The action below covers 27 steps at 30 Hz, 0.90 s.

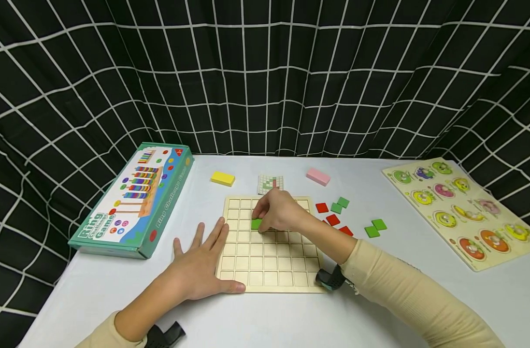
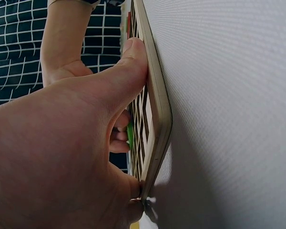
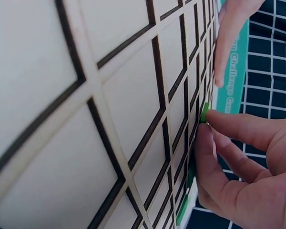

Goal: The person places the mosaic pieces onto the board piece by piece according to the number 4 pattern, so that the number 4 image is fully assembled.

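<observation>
A wooden grid board [image 1: 269,278] lies flat on the white table. My left hand [image 1: 199,270] rests with spread fingers at its left edge. In the left wrist view, the thumb of that hand [image 2: 62,138] lies over the board's near rim [image 2: 159,109]. My right hand [image 1: 279,211] reaches over the upper part of the board and pinches a green square tile [image 1: 256,224] at the grid. In the right wrist view, thumb and fingers hold this green tile [image 3: 204,113] by its edges. Other cells beneath the right hand are partly hidden.
Loose red tiles [image 1: 322,208] and green tiles [image 1: 372,231] lie right of the board. Behind it are a pattern card [image 1: 271,182], a yellow block [image 1: 223,178] and a pink block [image 1: 318,176]. A game box [image 1: 134,203] stands left, a fruit puzzle board [image 1: 465,212] right.
</observation>
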Each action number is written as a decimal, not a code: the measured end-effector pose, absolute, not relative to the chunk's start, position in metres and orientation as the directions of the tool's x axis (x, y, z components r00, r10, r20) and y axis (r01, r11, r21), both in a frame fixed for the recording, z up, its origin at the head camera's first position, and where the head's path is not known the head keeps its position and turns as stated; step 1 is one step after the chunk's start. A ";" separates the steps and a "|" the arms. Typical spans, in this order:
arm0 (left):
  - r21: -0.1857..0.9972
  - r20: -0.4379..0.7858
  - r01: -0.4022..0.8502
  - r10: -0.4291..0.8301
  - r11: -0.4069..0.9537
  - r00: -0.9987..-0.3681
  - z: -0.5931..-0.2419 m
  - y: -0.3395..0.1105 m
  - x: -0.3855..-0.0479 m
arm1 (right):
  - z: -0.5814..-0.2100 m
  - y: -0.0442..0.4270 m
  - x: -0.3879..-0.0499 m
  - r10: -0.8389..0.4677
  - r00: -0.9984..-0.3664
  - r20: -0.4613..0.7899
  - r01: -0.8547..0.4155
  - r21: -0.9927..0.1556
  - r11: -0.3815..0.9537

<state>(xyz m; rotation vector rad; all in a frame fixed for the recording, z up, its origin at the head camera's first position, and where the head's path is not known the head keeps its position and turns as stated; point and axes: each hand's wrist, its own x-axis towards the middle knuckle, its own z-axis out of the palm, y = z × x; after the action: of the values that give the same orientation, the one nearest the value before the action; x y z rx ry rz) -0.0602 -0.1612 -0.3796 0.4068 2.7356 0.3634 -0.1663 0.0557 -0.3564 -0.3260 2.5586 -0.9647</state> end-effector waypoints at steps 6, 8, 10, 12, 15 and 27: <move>0.302 -0.303 0.231 0.322 0.925 -0.897 -0.379 -0.162 -0.060 | -0.358 0.056 -0.166 -0.365 -0.893 -0.262 -0.097 -0.680 0.727; 0.303 -0.303 0.231 0.323 0.925 -0.896 -0.379 -0.162 -0.060 | -0.358 0.056 -0.166 -0.370 -0.892 -0.259 -0.104 -0.679 0.726; 0.302 -0.302 0.232 0.324 0.925 -0.896 -0.380 -0.162 -0.060 | -0.357 0.056 -0.166 -0.373 -0.892 -0.256 -0.108 -0.679 0.726; 0.300 -0.302 0.233 0.324 0.925 -0.897 -0.380 -0.162 -0.060 | -0.356 0.057 -0.166 -0.376 -0.891 -0.254 -0.111 -0.683 0.722; 0.298 -0.298 0.236 0.325 0.925 -0.897 -0.380 -0.161 -0.060 | -0.354 0.061 -0.164 -0.386 -0.888 -0.249 -0.112 -0.697 0.708; 0.292 -0.303 0.233 0.321 0.927 -0.897 -0.380 -0.162 -0.060 | -0.341 0.087 -0.156 -0.425 -0.879 -0.217 -0.115 -0.767 0.631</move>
<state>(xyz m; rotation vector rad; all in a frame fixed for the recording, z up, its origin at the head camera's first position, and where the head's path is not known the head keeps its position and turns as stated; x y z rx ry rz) -0.0602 -0.1615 -0.3798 0.4064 2.7360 0.3546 -0.1560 0.0868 -0.3410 -0.4296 2.4759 -1.1259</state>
